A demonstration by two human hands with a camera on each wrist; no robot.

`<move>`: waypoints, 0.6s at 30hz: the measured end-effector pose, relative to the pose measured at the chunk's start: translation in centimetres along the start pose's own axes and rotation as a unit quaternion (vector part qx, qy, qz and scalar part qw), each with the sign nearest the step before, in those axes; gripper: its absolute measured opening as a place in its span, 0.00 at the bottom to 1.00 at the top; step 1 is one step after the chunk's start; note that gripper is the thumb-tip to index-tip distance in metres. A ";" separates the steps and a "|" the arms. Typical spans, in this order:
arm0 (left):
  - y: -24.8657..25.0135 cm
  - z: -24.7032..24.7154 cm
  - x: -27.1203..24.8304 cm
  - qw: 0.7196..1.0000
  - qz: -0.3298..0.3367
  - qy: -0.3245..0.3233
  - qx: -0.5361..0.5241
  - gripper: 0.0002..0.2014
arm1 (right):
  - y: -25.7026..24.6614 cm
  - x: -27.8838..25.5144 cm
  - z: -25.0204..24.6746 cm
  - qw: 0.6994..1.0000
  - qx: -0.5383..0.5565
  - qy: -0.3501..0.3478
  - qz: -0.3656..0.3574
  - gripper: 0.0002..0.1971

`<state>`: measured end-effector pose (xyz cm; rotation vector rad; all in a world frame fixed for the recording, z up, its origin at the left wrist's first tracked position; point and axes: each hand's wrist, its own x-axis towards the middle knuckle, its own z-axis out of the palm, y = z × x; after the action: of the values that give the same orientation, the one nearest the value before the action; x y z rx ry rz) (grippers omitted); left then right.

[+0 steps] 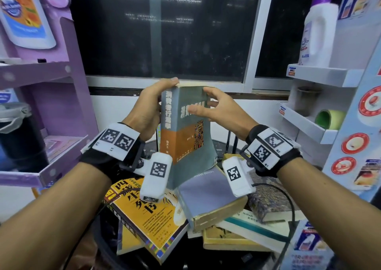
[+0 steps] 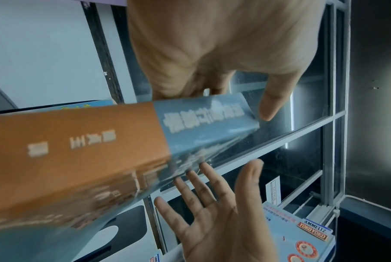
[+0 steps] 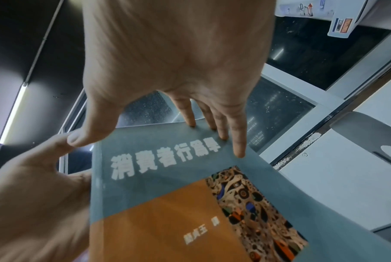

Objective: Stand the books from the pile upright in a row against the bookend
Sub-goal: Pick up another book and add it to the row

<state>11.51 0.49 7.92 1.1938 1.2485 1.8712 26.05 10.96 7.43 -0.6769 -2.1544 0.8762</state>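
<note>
A grey-and-orange book [image 1: 185, 138] with white characters is held upright above the pile. My left hand [image 1: 153, 103] grips its spine side, thumb on the top edge, fingers hidden behind it. My right hand [image 1: 214, 107] lies against the front cover with straight fingers. The right wrist view shows those fingertips [image 3: 223, 133] touching the cover [image 3: 167, 195] near its top. In the left wrist view the book [image 2: 100, 150] runs across, my left hand [image 2: 212, 53] above it and my right hand [image 2: 217, 212] spread below. The pile holds a yellow book [image 1: 144, 212], a grey-purple book [image 1: 206, 189] and a marbled book [image 1: 268, 197].
Thin black metal rods [image 1: 228, 144] stand behind the held book. A purple shelf unit [image 1: 41, 74] is at left. A white shelf unit [image 1: 321, 74] at right carries a detergent bottle [image 1: 317, 32] and a green tape roll [image 1: 327, 118]. A dark window [image 1: 165, 32] fills the back.
</note>
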 end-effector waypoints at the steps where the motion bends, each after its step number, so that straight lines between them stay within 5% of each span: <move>1: 0.0 -0.1 0.0 1.000 -0.008 0.007 -0.008 0.24 | -0.1 -0.1 0.0 1.000 0.003 -0.002 -0.004 0.54; 5: 0.3 -0.5 0.0 1.000 -0.021 -0.015 -0.011 0.21 | -1.0 0.0 0.6 1.000 0.004 -0.015 0.001 0.48; 10: 0.5 -1.0 0.1 0.996 -0.028 -0.084 0.020 0.17 | -1.3 0.5 1.3 1.000 -0.001 0.000 0.007 0.52; 18: -0.6 -1.3 1.8 0.993 -0.057 -0.083 0.070 0.15 | -2.1 0.2 -0.5 0.992 0.056 -0.110 0.006 0.17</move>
<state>9.51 1.70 7.76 1.2948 1.3418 1.5912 25.85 9.93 9.36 -0.5582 -2.2741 1.1142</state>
